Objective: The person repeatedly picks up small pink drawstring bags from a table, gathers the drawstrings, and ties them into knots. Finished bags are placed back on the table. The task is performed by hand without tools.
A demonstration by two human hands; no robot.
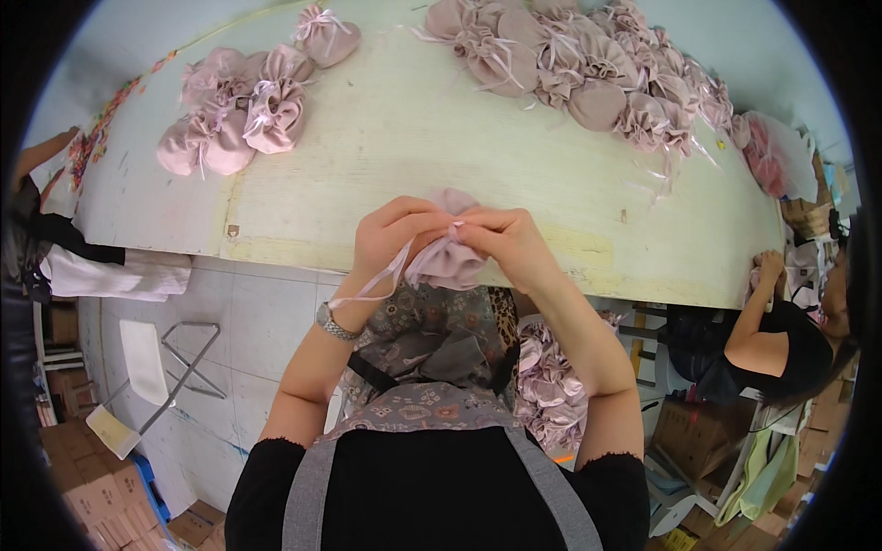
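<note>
My left hand [403,233] and my right hand [506,241] meet at the table's near edge, both gripping the gathered neck of a pink fabric drawstring pouch [448,264]. The thumbs and fingertips pinch the ribbon [386,274] at the neck; a long loop of it hangs over my left wrist, by a metal-band watch [335,324]. Part of the pouch shows beyond my fingers, and its ruffled part spreads towards me. Several tied pink pouches [275,113] lie at the far left of the table, and a large heap of similar pouches [579,62] lies at the far right.
The pale table [413,138] spans the view. More pouches [551,392] are piled below its edge, right of my lap. A folding chair [148,361] and cardboard boxes [103,489] stand at left. A co-worker [772,344] sits at right; another person's arm [48,155] reaches in at far left.
</note>
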